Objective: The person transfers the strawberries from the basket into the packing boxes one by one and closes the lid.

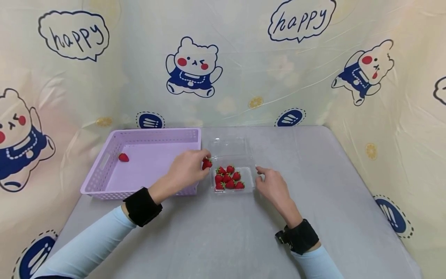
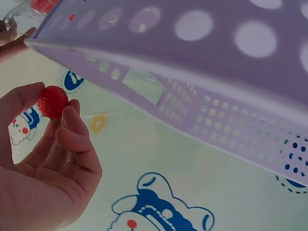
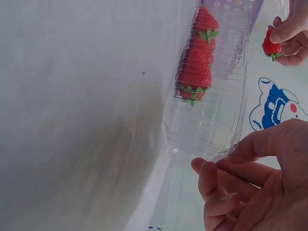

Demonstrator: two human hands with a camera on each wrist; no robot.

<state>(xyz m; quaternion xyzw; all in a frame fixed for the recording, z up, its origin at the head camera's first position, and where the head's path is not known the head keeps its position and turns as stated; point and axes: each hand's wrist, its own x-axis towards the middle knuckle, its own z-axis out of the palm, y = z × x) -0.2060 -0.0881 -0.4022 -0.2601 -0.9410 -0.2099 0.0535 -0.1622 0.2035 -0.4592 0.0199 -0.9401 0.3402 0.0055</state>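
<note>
My left hand (image 1: 188, 166) pinches a red strawberry (image 2: 52, 102) between thumb and fingers, above the gap between the purple basket and the clear plastic box. The hinged box (image 1: 249, 180) stands with its lid (image 1: 228, 147) laid back, and several strawberries (image 1: 226, 178) with green leaves sit in its left and middle part. My right hand (image 1: 274, 187) is at the box's right side, its loosely bent fingers (image 3: 226, 180) right at the rim. One more strawberry (image 1: 123, 157) lies in the purple basket (image 1: 156, 145), near its left wall.
The perforated basket stands on a grey-covered table (image 1: 223, 236), left of the box. Behind and at both sides hangs a pale curtain (image 1: 244, 77) printed with bears. Black bands (image 1: 143, 206) circle both wrists over light blue sleeves.
</note>
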